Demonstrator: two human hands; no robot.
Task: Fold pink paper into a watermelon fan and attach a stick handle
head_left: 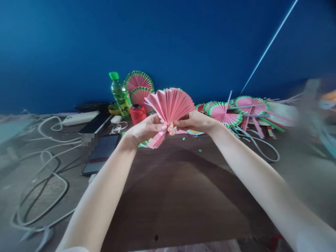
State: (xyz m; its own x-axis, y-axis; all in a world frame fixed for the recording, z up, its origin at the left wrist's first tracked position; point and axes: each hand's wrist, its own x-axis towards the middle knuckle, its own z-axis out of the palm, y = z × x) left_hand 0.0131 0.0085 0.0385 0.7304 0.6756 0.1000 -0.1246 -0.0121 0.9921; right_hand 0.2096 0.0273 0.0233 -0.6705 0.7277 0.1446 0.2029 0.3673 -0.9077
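A pleated pink paper fan (172, 105) is held up in front of me above the brown table. Its top half is spread into a half circle, while a narrow folded tail hangs below the pinched middle. My left hand (149, 126) grips the fan's gathered centre from the left, thumb on the near side. From the right, my right hand (190, 120) closes its fingers on the same centre. Some fingertips are hidden behind the pleats. Finished-looking pink paper fans with green rims (139, 82) lean against the wall just behind.
A green-capped bottle (120, 92) and a red roll-shaped object (138, 113) stand at the back. Left lie a tablet (101, 154), a white power strip (81, 118) and looped cables (65, 185). More green-rimmed fans (224, 112) are piled right. Small green scraps (200, 150) dot the table (178, 196).
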